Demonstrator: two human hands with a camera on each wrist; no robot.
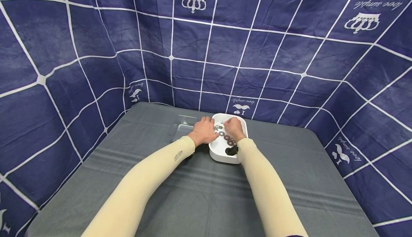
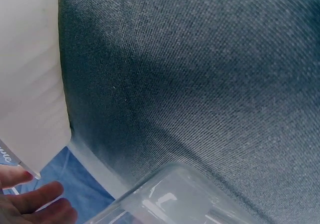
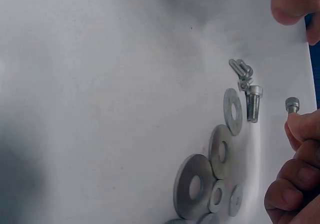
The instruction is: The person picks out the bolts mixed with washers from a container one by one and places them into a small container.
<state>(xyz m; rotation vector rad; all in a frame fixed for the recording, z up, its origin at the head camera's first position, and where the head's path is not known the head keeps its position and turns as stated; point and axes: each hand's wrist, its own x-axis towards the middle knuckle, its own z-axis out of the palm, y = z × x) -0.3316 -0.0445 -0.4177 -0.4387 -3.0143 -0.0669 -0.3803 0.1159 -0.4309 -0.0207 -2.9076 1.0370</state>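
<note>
My right hand (image 1: 235, 127) is inside a white plastic bin (image 1: 220, 154), pinching a small silver socket-head bolt (image 3: 292, 105) between thumb and finger, its knurled head showing. Beside it on the bin floor lie a larger socket-head bolt (image 3: 254, 104), a little cluster of small screws (image 3: 241, 70) and several flat washers (image 3: 193, 186) of different sizes. At the bin's left edge is my left hand (image 1: 204, 130), thumb over the inside and fingers loosely extended by the rim. Black pieces (image 1: 231, 151) lie in the bin's near end, partly hidden by the right sleeve.
Left of the bin, a clear plastic container (image 1: 184, 129) stands on the grey cloth-covered table (image 1: 206, 197), partly behind my left hand. A blue curtain with white lines (image 1: 225, 47) hangs around the table's back and sides.
</note>
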